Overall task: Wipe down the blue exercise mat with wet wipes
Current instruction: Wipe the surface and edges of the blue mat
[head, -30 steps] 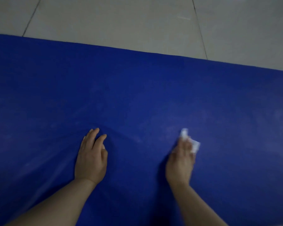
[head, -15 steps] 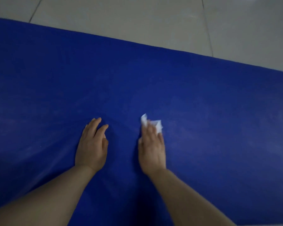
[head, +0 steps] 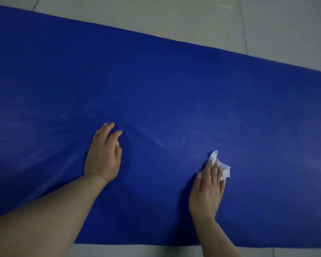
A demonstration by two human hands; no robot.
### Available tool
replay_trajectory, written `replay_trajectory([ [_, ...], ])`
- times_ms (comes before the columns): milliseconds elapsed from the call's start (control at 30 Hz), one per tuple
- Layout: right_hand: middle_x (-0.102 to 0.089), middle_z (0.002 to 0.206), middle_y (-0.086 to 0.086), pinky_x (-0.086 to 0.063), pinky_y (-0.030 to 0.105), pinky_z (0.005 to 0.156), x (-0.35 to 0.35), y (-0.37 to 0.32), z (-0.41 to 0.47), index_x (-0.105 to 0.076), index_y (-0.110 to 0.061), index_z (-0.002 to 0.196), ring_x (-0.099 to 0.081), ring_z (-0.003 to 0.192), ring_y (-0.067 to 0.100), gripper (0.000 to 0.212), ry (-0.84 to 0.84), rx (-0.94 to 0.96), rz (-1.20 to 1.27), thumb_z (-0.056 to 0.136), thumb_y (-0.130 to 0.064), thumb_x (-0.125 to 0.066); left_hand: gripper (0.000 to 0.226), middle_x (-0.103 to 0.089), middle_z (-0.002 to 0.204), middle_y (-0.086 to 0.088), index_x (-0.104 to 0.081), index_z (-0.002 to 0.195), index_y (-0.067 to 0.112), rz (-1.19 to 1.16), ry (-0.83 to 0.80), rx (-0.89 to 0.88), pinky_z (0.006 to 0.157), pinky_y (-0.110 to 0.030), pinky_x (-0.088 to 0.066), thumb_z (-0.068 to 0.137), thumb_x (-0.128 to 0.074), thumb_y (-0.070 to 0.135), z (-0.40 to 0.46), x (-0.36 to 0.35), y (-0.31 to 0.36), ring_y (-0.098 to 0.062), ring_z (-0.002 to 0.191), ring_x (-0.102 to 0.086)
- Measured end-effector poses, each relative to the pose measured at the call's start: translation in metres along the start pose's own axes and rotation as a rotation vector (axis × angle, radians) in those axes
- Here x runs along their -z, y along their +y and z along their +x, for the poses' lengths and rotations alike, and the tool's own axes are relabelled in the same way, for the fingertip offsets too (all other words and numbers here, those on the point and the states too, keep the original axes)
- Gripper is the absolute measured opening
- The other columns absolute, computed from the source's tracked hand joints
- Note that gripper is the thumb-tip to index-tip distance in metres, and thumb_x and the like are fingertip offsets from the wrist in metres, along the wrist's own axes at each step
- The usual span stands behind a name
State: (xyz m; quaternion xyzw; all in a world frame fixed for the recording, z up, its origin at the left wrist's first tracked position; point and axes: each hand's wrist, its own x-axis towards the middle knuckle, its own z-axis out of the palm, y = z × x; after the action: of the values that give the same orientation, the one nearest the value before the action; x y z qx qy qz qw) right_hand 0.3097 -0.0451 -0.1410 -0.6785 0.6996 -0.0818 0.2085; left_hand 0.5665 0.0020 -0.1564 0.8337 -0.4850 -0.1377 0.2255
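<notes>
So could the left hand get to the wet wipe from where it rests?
Probably yes. The left hand lies flat on the mat, and only bare mat separates it from the wet wipe; but the right hand presses down on most of the wipe.

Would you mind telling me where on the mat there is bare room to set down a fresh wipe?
The blue mat is bare between the hands and its far edge by the tiled floor, and out to both sides. It is crowded only near the left hand, pressed flat, and the right hand, pressing the white wipe.
</notes>
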Motion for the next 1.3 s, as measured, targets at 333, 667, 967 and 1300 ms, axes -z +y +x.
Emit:
replay_trajectory([
  [333, -0.007, 0.159, -0.007, -0.019, 0.042, 0.117, -0.033, -0.061, -0.055, -0.004, -0.023, 0.153, -0.007, 0.146, 0.014, 0.066, -0.192, 0.450, -0.069, 0.092, -0.031, -0.029, 0.035, -0.038, 0.147, -0.012, -0.055, 0.126, 0.003, -0.016, -0.004, 0.006, 0.113, -0.037, -0.018, 0.092, -0.046, 0.003, 0.000, 0.001, 0.000, -0.028, 0.140, -0.026],
  [667, -0.002, 0.160, -0.006, 0.003, 0.035, 0.119, -0.003, -0.009, -0.010, 0.009, -0.034, 0.144, 0.010, 0.141, 0.003, 0.060, -0.025, 0.009, -0.006, 0.100, -0.015, -0.028, 0.033, -0.040, 0.145, -0.014, -0.056, 0.124, 0.002, -0.027, 0.005, -0.005, 0.111, -0.046, -0.028, 0.091, -0.049, 0.003, 0.001, 0.001, 0.001, -0.027, 0.139, -0.027],
  [967, -0.019, 0.157, -0.011, -0.022, 0.037, 0.116, -0.019, -0.041, -0.029, -0.012, -0.021, 0.153, 0.002, 0.145, 0.006, 0.064, -0.104, 0.460, -0.052, 0.091, -0.012, -0.026, 0.033, -0.039, 0.146, -0.012, -0.056, 0.125, 0.003, -0.036, 0.007, -0.009, 0.113, -0.041, -0.023, 0.092, -0.048, 0.002, 0.000, 0.003, 0.001, -0.026, 0.140, -0.027],
  [1300, -0.013, 0.159, -0.010, -0.019, 0.038, 0.116, -0.025, -0.047, -0.072, -0.011, -0.021, 0.153, -0.015, 0.146, 0.014, 0.066, -0.118, 0.382, -0.095, 0.088, -0.020, -0.026, 0.032, -0.040, 0.145, -0.014, -0.056, 0.124, 0.002, -0.021, 0.011, -0.011, 0.112, -0.040, -0.023, 0.092, -0.049, 0.002, 0.001, 0.003, 0.002, -0.027, 0.139, -0.028],
])
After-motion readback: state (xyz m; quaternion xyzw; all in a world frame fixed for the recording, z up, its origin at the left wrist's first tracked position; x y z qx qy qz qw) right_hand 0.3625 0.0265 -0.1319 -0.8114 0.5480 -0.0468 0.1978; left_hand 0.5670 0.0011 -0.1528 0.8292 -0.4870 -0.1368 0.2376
